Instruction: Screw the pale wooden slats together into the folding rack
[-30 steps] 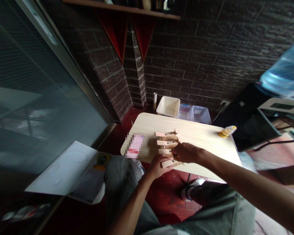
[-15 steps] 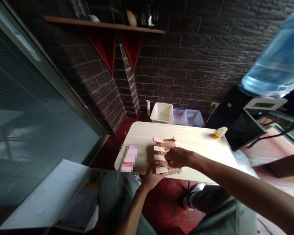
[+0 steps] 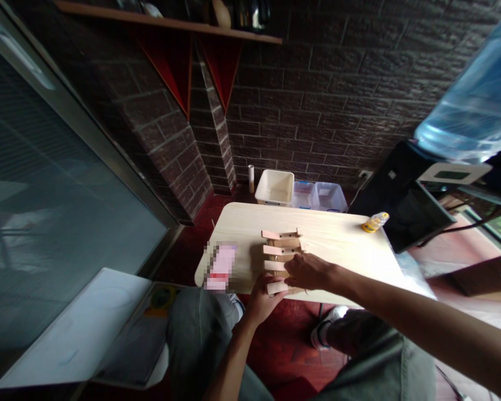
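Note:
A small wooden rack with several pale slats [image 3: 281, 250] lies on the light wooden table [image 3: 329, 223], near its front edge. My left hand [image 3: 262, 298] is closed on the nearest slat, its fingers wrapped over the left end. On the right side of the rack, my right hand [image 3: 307, 271] is closed with its fingers bunched over the nearer slats. Whatever its fingertips may hold is hidden. Dark dots show on the two farther slats.
A blurred pink item [image 3: 222, 266] lies at the table's left. A yellow-and-clear bottle [image 3: 376, 223] is at the back right corner. Beyond the table are a cream bin [image 3: 274, 187] and clear bins [image 3: 329, 197]. A water dispenser [image 3: 413, 195] stands at right.
The whole view has shifted slightly. My right hand has turned a little over the rack, and the yellow bit seen at its fingers is no longer visible. My left hand stays at the nearest slat.

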`<state>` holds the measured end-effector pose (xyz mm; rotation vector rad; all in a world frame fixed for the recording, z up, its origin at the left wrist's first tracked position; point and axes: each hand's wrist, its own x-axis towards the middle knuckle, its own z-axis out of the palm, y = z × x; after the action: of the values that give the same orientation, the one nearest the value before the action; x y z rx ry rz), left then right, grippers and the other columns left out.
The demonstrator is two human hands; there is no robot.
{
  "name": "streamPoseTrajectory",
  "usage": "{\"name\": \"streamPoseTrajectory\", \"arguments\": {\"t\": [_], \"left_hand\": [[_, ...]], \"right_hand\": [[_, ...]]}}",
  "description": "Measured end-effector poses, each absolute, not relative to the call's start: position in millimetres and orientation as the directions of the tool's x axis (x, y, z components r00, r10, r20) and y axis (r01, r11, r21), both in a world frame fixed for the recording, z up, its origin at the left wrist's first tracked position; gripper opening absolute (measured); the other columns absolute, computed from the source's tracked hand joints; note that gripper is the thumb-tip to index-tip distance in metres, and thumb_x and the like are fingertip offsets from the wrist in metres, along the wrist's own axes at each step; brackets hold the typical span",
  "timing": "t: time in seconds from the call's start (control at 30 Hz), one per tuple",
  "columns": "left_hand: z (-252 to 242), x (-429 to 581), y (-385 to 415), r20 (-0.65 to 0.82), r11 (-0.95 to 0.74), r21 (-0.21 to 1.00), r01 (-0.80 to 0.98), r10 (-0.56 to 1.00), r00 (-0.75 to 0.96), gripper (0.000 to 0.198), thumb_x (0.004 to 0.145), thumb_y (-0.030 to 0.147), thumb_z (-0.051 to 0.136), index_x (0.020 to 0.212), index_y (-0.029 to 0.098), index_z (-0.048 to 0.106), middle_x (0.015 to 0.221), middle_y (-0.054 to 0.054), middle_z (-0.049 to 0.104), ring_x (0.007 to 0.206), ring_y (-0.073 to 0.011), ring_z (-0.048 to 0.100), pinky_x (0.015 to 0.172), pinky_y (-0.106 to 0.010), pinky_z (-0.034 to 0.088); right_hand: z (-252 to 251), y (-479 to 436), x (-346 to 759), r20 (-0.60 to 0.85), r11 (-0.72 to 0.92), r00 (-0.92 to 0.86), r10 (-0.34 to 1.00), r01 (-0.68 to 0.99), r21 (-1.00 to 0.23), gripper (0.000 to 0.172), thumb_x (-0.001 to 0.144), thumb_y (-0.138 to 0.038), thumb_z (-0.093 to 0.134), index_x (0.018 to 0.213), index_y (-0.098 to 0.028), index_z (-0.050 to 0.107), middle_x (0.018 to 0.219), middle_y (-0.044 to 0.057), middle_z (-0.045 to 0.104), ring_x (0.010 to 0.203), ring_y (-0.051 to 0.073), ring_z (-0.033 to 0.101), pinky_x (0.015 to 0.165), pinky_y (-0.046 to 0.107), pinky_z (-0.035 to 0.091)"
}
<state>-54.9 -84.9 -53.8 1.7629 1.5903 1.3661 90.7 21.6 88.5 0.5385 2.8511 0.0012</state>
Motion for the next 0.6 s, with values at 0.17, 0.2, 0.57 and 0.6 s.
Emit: {"name": "streamPoseTrajectory", "arguments": {"t": [0.17, 0.2, 0.57, 0.6], "left_hand": [[-51.5, -52.7, -83.6, 0.380, -0.271, 0.809, 0.522, 0.918, -0.113, 0.026, 0.077, 0.027, 0.070, 0.102, 0.024, 0.065, 0.097, -0.004, 0.065, 0.097, -0.0196, 0.063, 0.089, -0.035, 0.054], [-50.9, -52.6, -83.2, 0.383, -0.271, 0.806, 0.526, 0.917, -0.113, 0.026, 0.077, 0.027, 0.070, 0.103, 0.024, 0.065, 0.097, -0.004, 0.065, 0.098, -0.0199, 0.063, 0.090, -0.036, 0.053], [-56.8, -53.6, -83.0, 0.378, -0.255, 0.770, 0.585, 0.920, -0.097, 0.028, 0.078, 0.030, 0.070, 0.104, 0.024, 0.066, 0.102, -0.005, 0.064, 0.102, -0.0213, 0.061, 0.094, -0.039, 0.051], [-57.2, -53.3, -83.3, 0.376, -0.252, 0.773, 0.583, 0.921, -0.101, 0.027, 0.078, 0.030, 0.070, 0.104, 0.024, 0.066, 0.102, -0.005, 0.064, 0.102, -0.0213, 0.061, 0.094, -0.039, 0.051]], "right_hand": [[86.5, 19.0, 103.4, -0.193, 0.950, -0.933, 0.305, 0.311, -0.002, 0.021, 0.085, -0.024, 0.050, 0.094, -0.010, 0.062, 0.082, 0.012, 0.068, 0.068, 0.019, 0.060, 0.056, 0.029, 0.041], [86.7, 19.6, 105.5, -0.178, 0.952, -0.938, 0.296, 0.305, -0.021, 0.020, 0.084, -0.023, 0.051, 0.095, -0.011, 0.062, 0.083, 0.011, 0.068, 0.068, 0.018, 0.060, 0.057, 0.028, 0.042], [106.4, 22.2, 93.7, -0.293, 0.929, -0.898, 0.329, 0.363, -0.069, 0.021, 0.088, -0.024, 0.051, 0.084, -0.011, 0.067, 0.076, 0.011, 0.067, 0.065, 0.018, 0.059, 0.056, 0.028, 0.040], [106.7, 21.7, 93.2, -0.295, 0.929, -0.899, 0.325, 0.361, -0.076, 0.023, 0.089, -0.025, 0.050, 0.084, -0.011, 0.067, 0.076, 0.011, 0.067, 0.065, 0.018, 0.060, 0.056, 0.028, 0.040]]}}
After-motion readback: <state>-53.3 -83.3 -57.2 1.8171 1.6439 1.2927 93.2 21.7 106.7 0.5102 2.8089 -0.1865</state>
